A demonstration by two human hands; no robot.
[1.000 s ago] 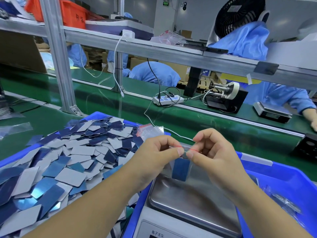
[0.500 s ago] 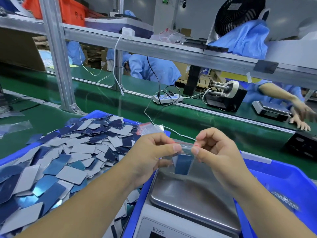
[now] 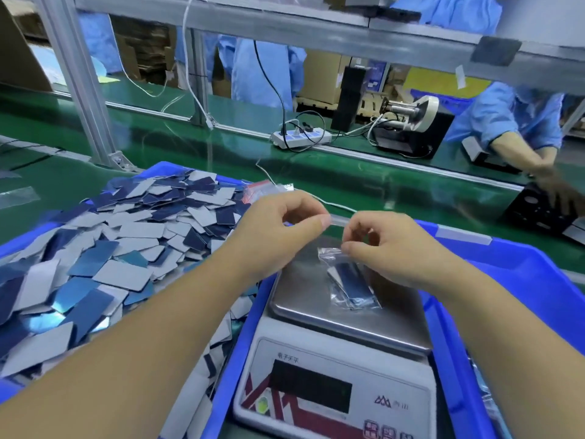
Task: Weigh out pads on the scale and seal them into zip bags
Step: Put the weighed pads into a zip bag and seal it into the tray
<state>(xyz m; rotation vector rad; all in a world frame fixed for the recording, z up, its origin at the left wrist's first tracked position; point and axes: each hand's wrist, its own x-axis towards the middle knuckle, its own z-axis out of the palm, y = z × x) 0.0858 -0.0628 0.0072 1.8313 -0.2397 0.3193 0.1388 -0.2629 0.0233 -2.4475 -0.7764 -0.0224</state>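
A small clear zip bag [image 3: 351, 285] with dark blue pads inside lies slanted over the steel pan of the white scale [image 3: 335, 372]; its lower end seems to touch the pan. My right hand [image 3: 392, 248] pinches the bag's top edge between thumb and fingers. My left hand [image 3: 278, 226] hovers just left of it with curled fingers and thumb against forefinger, apart from the bag. A big heap of loose blue and grey pads [image 3: 120, 248] fills the blue tray [image 3: 164, 167] on the left. The scale's display is dark.
Spare red-striped zip bags [image 3: 262, 190] lie at the heap's far edge. A blue bin [image 3: 538, 274] stands right of the scale. Beyond the green conveyor are a power strip [image 3: 300, 137], a tape dispenser [image 3: 411, 122] and other workers in blue coats.
The bag was held up between both hands over the scale; now my left hand has let go and my right hand has lowered the bag onto the pan. My view has tilted down.
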